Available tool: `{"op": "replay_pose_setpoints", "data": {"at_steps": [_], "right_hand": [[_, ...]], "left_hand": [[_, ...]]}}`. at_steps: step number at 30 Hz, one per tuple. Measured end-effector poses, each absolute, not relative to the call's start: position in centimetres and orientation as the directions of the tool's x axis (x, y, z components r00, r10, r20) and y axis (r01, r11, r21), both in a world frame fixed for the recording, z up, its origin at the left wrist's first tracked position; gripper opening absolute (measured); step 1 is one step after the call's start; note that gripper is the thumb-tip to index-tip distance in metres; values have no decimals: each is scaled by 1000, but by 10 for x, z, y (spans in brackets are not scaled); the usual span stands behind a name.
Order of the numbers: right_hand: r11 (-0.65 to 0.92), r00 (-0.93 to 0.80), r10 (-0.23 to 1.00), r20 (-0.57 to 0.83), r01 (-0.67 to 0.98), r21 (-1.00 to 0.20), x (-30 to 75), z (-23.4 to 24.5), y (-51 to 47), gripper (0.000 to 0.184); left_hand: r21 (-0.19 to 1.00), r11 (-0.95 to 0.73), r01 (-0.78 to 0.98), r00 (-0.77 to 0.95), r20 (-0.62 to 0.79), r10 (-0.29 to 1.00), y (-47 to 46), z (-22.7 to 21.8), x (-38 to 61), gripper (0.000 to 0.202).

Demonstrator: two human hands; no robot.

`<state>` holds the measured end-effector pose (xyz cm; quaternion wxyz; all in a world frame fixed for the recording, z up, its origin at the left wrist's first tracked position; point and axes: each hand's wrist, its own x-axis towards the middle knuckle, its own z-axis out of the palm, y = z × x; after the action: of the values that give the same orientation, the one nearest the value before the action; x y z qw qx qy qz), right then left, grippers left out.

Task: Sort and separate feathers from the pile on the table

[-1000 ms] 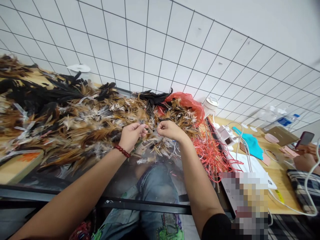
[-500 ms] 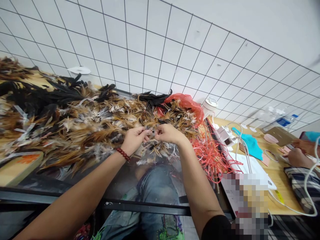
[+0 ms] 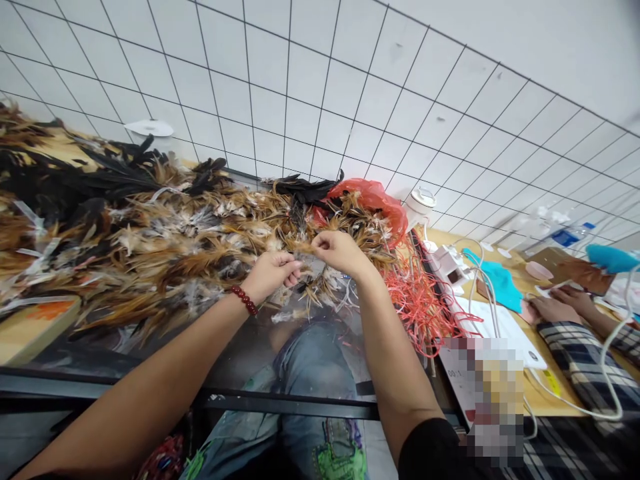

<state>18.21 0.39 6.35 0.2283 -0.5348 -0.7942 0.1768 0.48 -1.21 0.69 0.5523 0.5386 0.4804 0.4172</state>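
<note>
A big heap of brown, black and white feathers (image 3: 150,233) covers the glass tabletop (image 3: 240,353) in front of me. My left hand (image 3: 273,272), with a red bead bracelet on the wrist, is curled closed over a small bunch of feathers at the heap's near edge. My right hand (image 3: 336,251) sits just right of it and a little higher. Its fingers pinch a brown feather (image 3: 303,247) that points left toward the left hand.
A red plastic bag (image 3: 380,200) lies behind the heap. Red strings (image 3: 425,307) spill to its right. On the wooden table stand a white appliance (image 3: 419,208), cables, and a teal cloth (image 3: 495,283). Another person's plaid-sleeved hand (image 3: 547,310) rests at far right. A white tiled wall rises behind.
My right hand has lifted slightly and drawn a brown feather out between the two hands. The other person's arm at the right has moved further into view.
</note>
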Motion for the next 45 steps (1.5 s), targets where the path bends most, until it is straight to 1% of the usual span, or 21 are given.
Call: {"op": "replay_pose_setpoints", "data": {"at_steps": [2,3,5,7,8,10,11,12,14,17,19,21,26,29,31,35,37,39,41,43,45], "right_hand": [[294,-211,951,225,845,-448,191,62,6,18],[265,-200,960,197,878,-399,196,60,7,19],[283,-291,956,24,904,-321,201,54,10,27],[344,-395,906,-153,897,-277,198,47,11,39],[358,-414,886,-209,897,-258,195,43,12,41],[344,-396,881,-261,912,-222,187,37,13,32],[345,-395,883,-254,913,-219,184,35,14,25],[357,-406,886,-222,905,-231,182,34,15,19],[414,-459,883,-95,859,-300,180,35,16,13],[464,-459,882,112,798,-384,181,42,14,16],[459,-424,888,177,802,-381,182,46,12,16],[467,-426,884,193,808,-359,181,50,9,16],[559,-533,828,175,762,-327,176,49,6,14],[542,-528,837,146,762,-355,175,46,7,16],[510,-491,859,146,789,-342,175,46,8,20],[441,-366,886,286,856,-271,180,49,10,28],[391,-258,876,407,874,-288,184,51,10,29],[350,-138,831,539,882,-315,188,51,11,31],[361,-107,769,630,886,-291,194,51,13,34],[399,-181,756,629,889,-224,198,49,15,32],[416,-268,805,529,891,-181,197,46,17,26]], "left_hand": [[994,86,-70,72,-80,994,-11,8,3,21],[987,88,-137,21,-86,996,-11,9,2,20],[963,93,-255,-52,-109,993,-9,11,0,18],[936,104,-335,-89,-142,986,-9,13,-2,16],[925,111,-363,-96,-156,983,-8,14,-2,14],[907,123,-403,-95,-175,980,-8,15,-2,11],[901,126,-416,-91,-179,980,-7,15,-3,9],[896,126,-427,-88,-179,980,-7,15,-3,8],[887,119,-446,-84,-174,981,-6,14,-3,7],[880,107,-463,-77,-160,984,-5,12,-4,6],[881,104,-461,-76,-156,985,-5,12,-5,6],[890,123,-439,-66,-169,983,-6,11,-5,8],[921,209,-330,18,-215,976,-10,10,-2,16],[927,203,-314,22,-207,978,-10,10,-1,17],[929,177,-325,-2,-188,982,-9,11,-2,17],[920,82,-382,-99,-130,987,-8,14,-3,14],[915,62,-399,-127,-123,984,-8,15,-3,12],[912,50,-407,-141,-117,983,-9,16,-3,12],[907,31,-420,-150,-104,983,-9,16,-3,13],[896,11,-444,-169,-96,981,-8,15,-4,15],[883,-3,-469,-198,-102,975,-6,13,-4,16]]}}
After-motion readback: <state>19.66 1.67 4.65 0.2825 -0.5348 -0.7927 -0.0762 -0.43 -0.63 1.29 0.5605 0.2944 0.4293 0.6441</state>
